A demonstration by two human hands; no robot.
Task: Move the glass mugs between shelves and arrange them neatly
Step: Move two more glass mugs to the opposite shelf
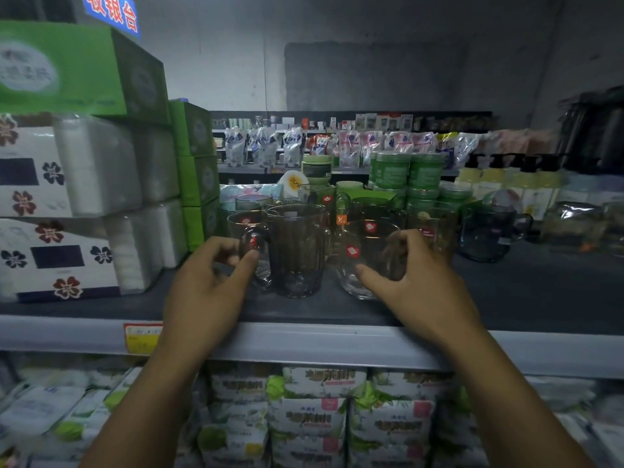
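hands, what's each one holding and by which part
Left hand pinches the tall mug by its handle; right hand grips the round mug by its wall.

Dim, flat light with a cold blue-grey cast; shadows are soft, and where the light comes from cannot be told. The tall glass mug point(297, 251) at centre is fairly sharp, with weak glints on it and on the round glass mug point(368, 261) just right of it. Far left of the tall mug the green boxes point(67, 69) smear into blur; far right, dark shapes point(594, 130) sink into shadow. Below it the shelf edge point(304, 346) bows from wide-angle distortion, and the packets point(310, 417) underneath are soft
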